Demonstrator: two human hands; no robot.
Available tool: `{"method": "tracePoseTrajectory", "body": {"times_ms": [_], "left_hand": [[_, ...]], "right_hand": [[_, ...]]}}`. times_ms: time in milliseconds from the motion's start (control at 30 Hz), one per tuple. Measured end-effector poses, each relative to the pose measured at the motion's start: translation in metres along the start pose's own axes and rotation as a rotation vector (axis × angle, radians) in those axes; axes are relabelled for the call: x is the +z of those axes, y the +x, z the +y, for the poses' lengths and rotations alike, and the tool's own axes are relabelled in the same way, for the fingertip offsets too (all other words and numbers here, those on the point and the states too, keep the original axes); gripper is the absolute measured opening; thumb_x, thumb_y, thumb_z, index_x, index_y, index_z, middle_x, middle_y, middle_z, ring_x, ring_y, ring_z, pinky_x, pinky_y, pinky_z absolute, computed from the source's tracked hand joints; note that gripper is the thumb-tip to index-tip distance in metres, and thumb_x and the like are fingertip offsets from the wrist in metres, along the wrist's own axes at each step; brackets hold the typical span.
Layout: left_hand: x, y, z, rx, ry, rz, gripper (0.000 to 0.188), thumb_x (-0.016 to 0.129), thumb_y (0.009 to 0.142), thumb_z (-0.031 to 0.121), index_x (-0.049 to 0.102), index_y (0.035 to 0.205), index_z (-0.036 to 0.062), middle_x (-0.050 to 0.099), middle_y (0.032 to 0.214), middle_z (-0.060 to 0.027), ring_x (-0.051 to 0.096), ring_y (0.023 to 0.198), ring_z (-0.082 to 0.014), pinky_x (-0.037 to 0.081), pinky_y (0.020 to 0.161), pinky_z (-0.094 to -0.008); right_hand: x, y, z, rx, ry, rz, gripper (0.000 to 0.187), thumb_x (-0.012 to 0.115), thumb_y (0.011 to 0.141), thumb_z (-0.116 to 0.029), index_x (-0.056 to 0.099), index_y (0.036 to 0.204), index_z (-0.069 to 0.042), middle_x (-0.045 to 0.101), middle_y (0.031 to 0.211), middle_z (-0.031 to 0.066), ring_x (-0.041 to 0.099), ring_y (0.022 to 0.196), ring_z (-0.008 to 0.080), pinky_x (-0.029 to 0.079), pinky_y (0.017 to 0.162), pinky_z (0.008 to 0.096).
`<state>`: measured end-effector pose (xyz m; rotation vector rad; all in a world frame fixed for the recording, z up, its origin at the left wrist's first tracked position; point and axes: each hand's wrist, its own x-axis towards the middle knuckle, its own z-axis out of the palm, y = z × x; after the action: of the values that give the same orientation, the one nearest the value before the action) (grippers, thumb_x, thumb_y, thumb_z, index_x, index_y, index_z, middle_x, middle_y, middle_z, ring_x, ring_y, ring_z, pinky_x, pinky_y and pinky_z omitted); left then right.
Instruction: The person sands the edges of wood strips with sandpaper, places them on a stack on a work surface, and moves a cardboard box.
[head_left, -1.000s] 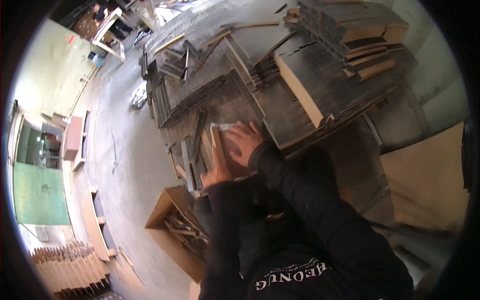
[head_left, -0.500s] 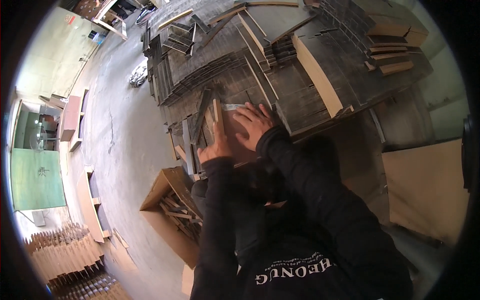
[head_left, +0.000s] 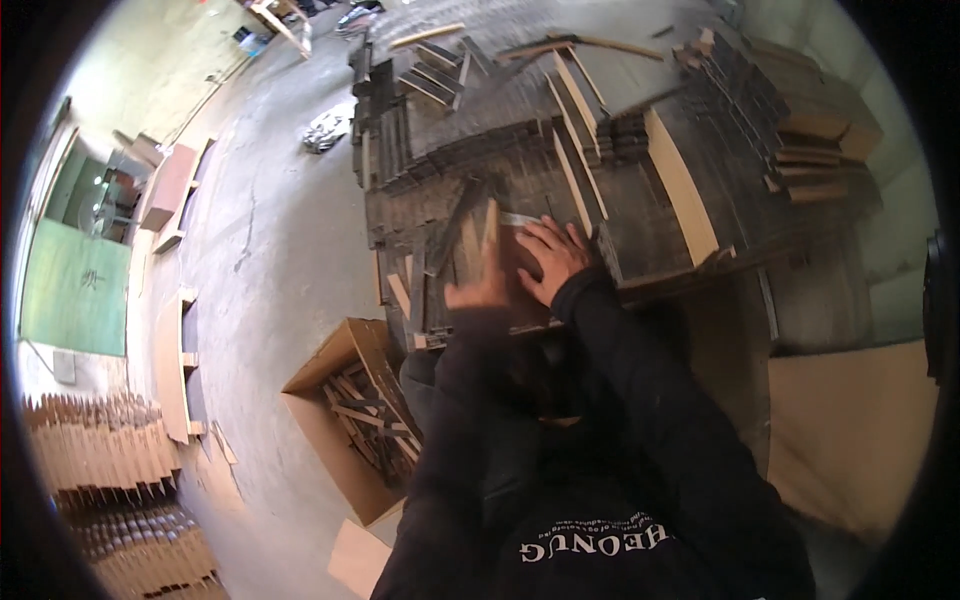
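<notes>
A reddish-brown flat panel [head_left: 526, 312] lies on the near edge of the workbench, with a pale strip [head_left: 516, 219] along its far end. My right hand [head_left: 552, 258] rests palm down on the panel's right part, fingers spread. My left hand [head_left: 482, 285] is at the panel's left edge, somewhat blurred, its fingers stretched forward and its thumb out to the left. Just beyond those fingers stands a narrow light wood strip [head_left: 491, 218]; whether they touch it is unclear. A dark slat [head_left: 452, 228] lies slantwise to the left of that strip.
Stacked dark slats [head_left: 440, 150] and long light boards [head_left: 682, 190] cover much of the workbench [head_left: 640, 260]. Left of my legs stands a cardboard box [head_left: 335, 440] of wood offcuts. Bundled wood pieces [head_left: 100, 440] stand at the far left. A large tan board [head_left: 850, 430] is at right.
The view has turned, so bench and hands appear farther right. My left hand is now smeared by motion at the panel's left edge. My right hand stays flat on the panel.
</notes>
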<state>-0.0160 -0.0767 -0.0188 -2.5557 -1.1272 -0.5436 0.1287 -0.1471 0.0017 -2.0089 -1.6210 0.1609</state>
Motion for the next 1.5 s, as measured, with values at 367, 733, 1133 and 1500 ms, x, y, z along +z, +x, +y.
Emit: {"method": "tracePoseTrajectory", "body": {"times_ms": [367,733,1133,1500], "left_hand": [[-0.076,-0.215,-0.155,-0.702,0.111,-0.233,0.055,0.054,0.076,0.020,0.039,0.129,0.0237,0.063,0.084,-0.0101,0.054,0.049,-0.0278,0.043,0.050,-0.0396],[0.038,-0.075,-0.151,-0.555,-0.256,-0.391,0.028,0.059,0.076,0.028,0.060,0.098,0.0102,0.060,0.084,-0.0139,0.057,0.080,-0.0332,0.046,0.068,-0.0422],[-0.035,-0.075,-0.120,-0.765,-1.435,-0.094,0.027,0.051,0.087,0.023,0.059,0.098,-0.0010,0.054,0.066,-0.0013,0.051,0.059,-0.0098,0.040,0.055,-0.0215],[-0.063,-0.017,0.017,-0.132,-0.291,-0.582,0.057,0.048,0.082,0.022,0.026,0.134,0.0117,0.063,0.074,-0.0140,0.060,0.061,-0.0299,0.043,0.069,-0.0449]], "right_hand": [[-0.011,-0.002,0.000,0.068,-0.070,-0.121,0.049,0.052,0.082,-0.035,0.043,0.125,-0.016,0.033,0.135,0.0026,0.023,0.129,0.0217,0.017,0.108,0.0407],[-0.012,0.000,0.004,0.055,-0.078,-0.118,0.050,0.052,0.081,-0.037,0.043,0.125,-0.017,0.034,0.134,0.0027,0.021,0.130,0.0220,0.015,0.108,0.0418],[-0.010,-0.006,0.014,0.054,-0.028,-0.046,0.051,0.054,0.078,-0.037,0.046,0.122,-0.013,0.037,0.132,0.0042,0.024,0.128,0.0240,0.016,0.106,0.0439],[-0.010,-0.006,0.018,0.069,0.005,-0.041,0.050,0.054,0.079,-0.035,0.046,0.122,-0.011,0.035,0.134,0.0052,0.023,0.129,0.0230,0.015,0.107,0.0405]]}}
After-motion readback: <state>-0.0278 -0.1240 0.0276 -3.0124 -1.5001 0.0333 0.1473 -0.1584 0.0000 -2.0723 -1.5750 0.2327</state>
